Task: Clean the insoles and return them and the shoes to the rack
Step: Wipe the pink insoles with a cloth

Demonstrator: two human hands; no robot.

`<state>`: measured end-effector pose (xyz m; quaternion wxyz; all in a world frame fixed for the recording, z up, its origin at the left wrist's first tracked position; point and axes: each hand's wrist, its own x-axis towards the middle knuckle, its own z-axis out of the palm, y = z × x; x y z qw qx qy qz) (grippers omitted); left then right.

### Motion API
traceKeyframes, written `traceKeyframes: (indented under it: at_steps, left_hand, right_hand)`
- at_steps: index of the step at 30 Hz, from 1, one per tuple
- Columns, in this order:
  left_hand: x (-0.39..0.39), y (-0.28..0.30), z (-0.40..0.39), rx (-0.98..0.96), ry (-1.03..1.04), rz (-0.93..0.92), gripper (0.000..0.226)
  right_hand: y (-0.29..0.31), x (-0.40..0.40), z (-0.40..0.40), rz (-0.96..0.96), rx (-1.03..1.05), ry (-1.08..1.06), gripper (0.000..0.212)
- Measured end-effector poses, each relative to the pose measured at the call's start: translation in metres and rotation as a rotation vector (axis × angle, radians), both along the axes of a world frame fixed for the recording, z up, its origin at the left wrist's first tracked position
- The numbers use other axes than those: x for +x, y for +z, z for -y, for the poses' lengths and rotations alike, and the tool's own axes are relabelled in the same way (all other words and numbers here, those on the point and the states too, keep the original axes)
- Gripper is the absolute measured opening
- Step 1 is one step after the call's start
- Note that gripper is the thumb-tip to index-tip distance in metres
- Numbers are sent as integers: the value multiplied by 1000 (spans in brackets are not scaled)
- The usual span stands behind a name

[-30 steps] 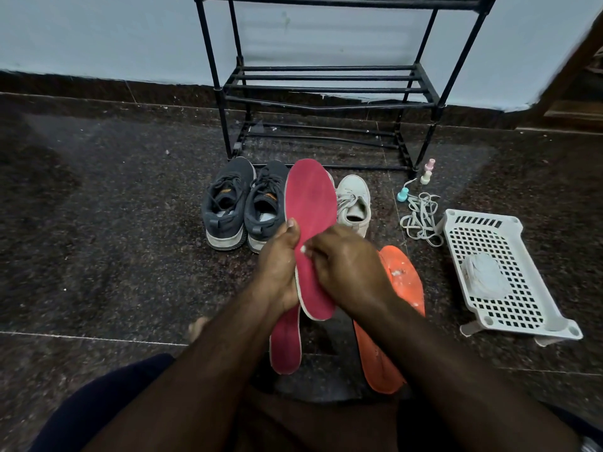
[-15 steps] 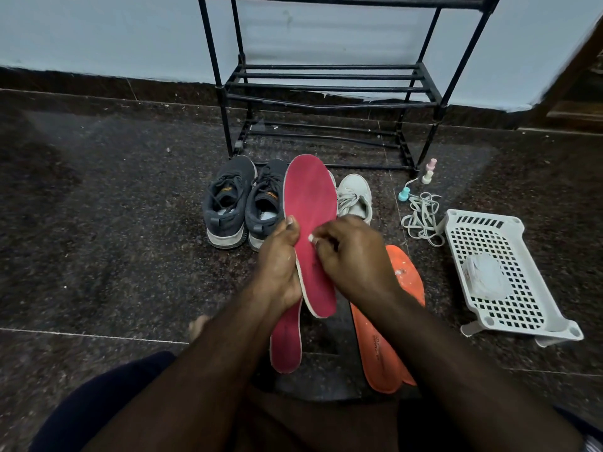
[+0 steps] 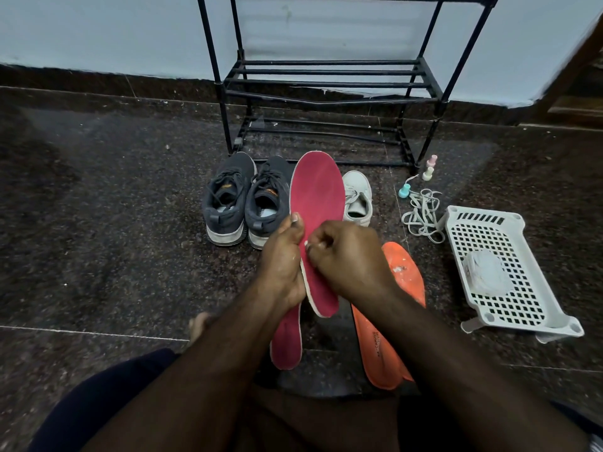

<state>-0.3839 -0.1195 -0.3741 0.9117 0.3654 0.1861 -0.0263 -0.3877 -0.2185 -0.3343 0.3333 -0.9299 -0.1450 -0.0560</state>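
Observation:
My left hand holds a red insole upright by its left edge, thumb on the face. My right hand has its fingers curled, with the tips pinched on the insole's face near that edge; a small white bit shows at the fingertips. A second red insole lies on the floor under my left wrist. Two orange insoles lie under my right forearm. A pair of dark grey shoes and a white shoe stand before the black rack, whose shelves hold nothing.
A white perforated basket lies at the right with a white wad in it. Loose white laces and small pastel pin-shaped pieces lie beside the rack's right leg. The floor is dark speckled stone; my bent legs fill the bottom.
My right hand has slid up the red insole's face towards my left thumb, its fingers curling tighter. The insole sits slightly higher. Shoes, other insoles and basket have not moved.

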Motion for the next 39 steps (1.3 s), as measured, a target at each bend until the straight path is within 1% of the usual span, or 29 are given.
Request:
traceKeyframes:
  at_steps: [3,4,5,8,10,11,12,14,15,16,17,20,22,25,27,30,32,33,37,39]
  left_hand:
    - [4,1,-3,54,54,-10,23]
    - [4,2,-3,57,61,-6,22]
    - [3,2,-2,50,62,-3,21]
    - [0,4,1,9,43,2,22]
    - [-1,3,4,21,24,7,26]
    - [-2,3,4,37,28,6,26]
    - [-2,3,4,55,38,0,26]
    - [-1,3,0,80,73,-10,22]
    - [2,2,-3,75,95,-14,20]
    - [4,1,-5,67,115,-21,23]
    - [5,1,-6,63,128,-26,26]
    - [3,4,-6,52,115,-9,24]
    - [-1,4,-1,31,70,14,28]
    - [-4,3,4,24,50,-2,28]
    - [-3,1,4,25,54,-22,24]
    - [0,0,-2,44,78,-51,25]
    - [1,-1,-5,36,86,-56,24]
    - [0,0,-4,28,83,-56,24]
    - [-5,1,4,7,22,-24,25]
    - [-5,-1,3,10,29,-24,25]
  right_hand:
    - [1,-8,1,-271,40,90,6]
    - [1,-8,2,-319,65,95,6]
    - [1,-6,2,-310,79,73,6]
    - [2,2,1,-81,63,-57,4]
    - [1,3,-1,30,53,-80,4]
    - [0,1,-2,45,33,-70,5]
    - [-1,-1,-2,27,1,-49,6]
    - [-2,-4,2,-108,-65,17,6]
    - [-3,-5,5,-201,-69,51,6]
    - [-4,-7,7,-272,-46,72,6]
    - [-6,-9,7,-291,-6,69,6]
    - [-10,-10,3,-174,103,-13,8]
    - [-9,-3,0,-82,161,-68,8]
    - [-7,2,-1,7,192,-70,7]
    - [-8,-4,-1,-61,152,-4,8]
    - [-7,-6,5,-259,155,101,9]
    - [-6,-7,6,-303,172,115,11]
    - [-7,-6,6,-263,174,92,11]
    - [-9,-3,0,40,194,-14,12]
    - [-10,-3,0,62,173,13,12]
